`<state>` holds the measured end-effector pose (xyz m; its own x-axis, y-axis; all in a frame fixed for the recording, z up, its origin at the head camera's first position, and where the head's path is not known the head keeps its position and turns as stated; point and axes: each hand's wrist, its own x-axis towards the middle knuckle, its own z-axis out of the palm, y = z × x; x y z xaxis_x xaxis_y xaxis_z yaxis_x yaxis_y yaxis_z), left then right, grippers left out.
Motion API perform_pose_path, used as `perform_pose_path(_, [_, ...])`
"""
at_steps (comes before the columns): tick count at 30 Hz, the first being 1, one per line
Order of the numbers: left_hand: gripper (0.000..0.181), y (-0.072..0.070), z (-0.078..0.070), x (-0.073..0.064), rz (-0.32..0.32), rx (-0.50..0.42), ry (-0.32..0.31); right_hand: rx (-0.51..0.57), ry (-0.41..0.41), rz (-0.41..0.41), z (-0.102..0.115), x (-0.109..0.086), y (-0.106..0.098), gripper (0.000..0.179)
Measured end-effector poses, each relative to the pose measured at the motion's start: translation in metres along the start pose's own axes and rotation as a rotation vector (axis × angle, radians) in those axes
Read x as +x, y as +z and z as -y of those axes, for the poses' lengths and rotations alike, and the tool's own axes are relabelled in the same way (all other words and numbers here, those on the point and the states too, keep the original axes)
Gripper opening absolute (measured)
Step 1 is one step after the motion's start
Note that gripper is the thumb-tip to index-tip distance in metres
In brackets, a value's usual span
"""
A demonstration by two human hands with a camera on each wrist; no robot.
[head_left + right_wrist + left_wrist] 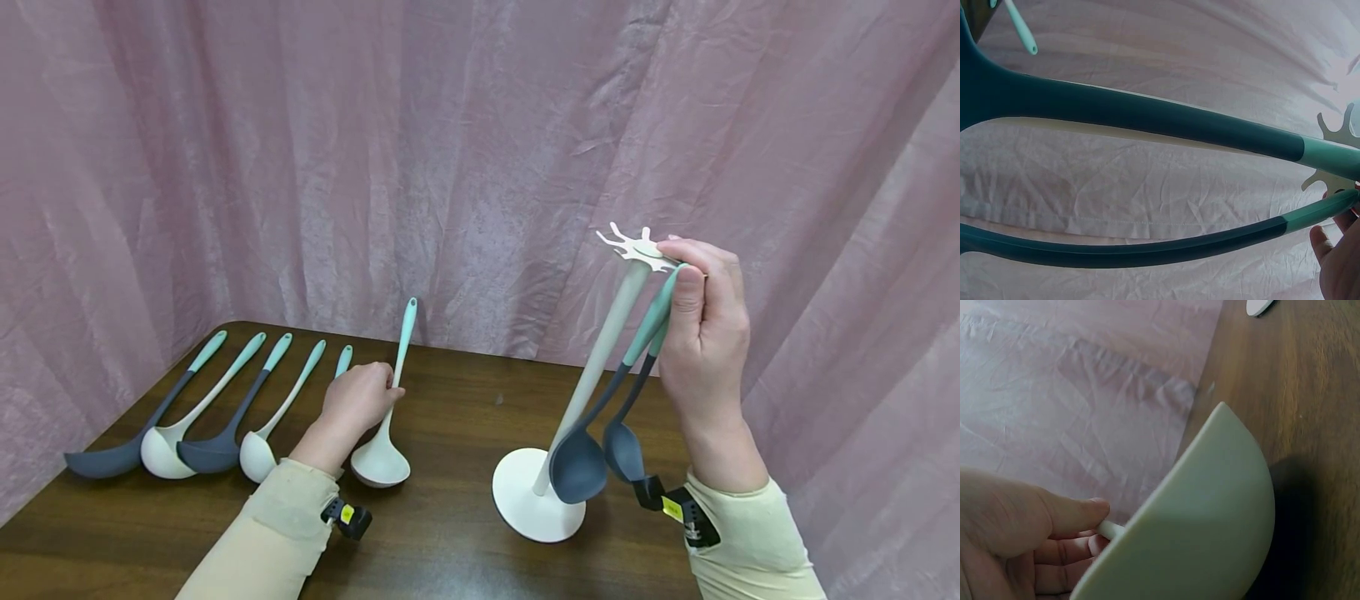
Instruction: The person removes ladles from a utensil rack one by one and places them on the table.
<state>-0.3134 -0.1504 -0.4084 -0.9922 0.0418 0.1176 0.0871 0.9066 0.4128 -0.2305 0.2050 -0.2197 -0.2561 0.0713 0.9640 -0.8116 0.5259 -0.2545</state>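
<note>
My left hand (362, 396) grips the thin shaft of a white soup ladle (381, 461) with a mint handle end. The ladle is tilted, its bowl low over the table; in the left wrist view the bowl (1204, 512) hides part of the fingers. At the top of a white utensil stand (600, 367), my right hand (708, 304) pinches the mint handle end of a dark grey spoon (623, 451) by the hooks. Beside that spoon hangs a larger dark grey ladle (578, 467). Their handle ends overlap near my thumb.
Left of my left hand, several utensils lie in a row on the brown table (450, 533), among them a dark turner (105, 461), a white ladle (167, 454) and a smaller white ladle (257, 457). A pink curtain (480, 167) hangs behind the table.
</note>
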Motion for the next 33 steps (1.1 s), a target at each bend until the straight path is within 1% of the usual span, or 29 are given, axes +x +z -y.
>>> perform_pose_path(7, [0.025, 0.001, 0.008, 0.002, 0.010, -0.003, 0.002, 0.000, 0.005, -0.004, 0.000, 0.000, 0.000, 0.033])
perform_pose_path(11, [0.028, -0.001, 0.011, 0.000, 0.026, 0.006, 0.010, -0.003, 0.006, -0.008, 0.000, 0.000, 0.000, 0.033])
perform_pose_path(15, [0.029, -0.004, 0.012, -0.002, 0.029, 0.015, 0.013, -0.011, 0.007, -0.009, 0.000, 0.000, 0.000, 0.033])
perform_pose_path(18, [0.030, -0.005, 0.012, -0.005, 0.034, 0.028, 0.002, -0.013, 0.006, -0.007, 0.000, -0.001, 0.000, 0.033])
perform_pose_path(25, [0.032, -0.005, 0.016, -0.005, 0.072, 0.058, -0.034, -0.005, 0.004, -0.006, 0.001, 0.000, 0.000, 0.034])
perform_pose_path(33, [0.032, -0.003, 0.020, -0.004, 0.090, 0.076, -0.040, 0.002, 0.007, -0.008, 0.002, 0.000, 0.001, 0.034])
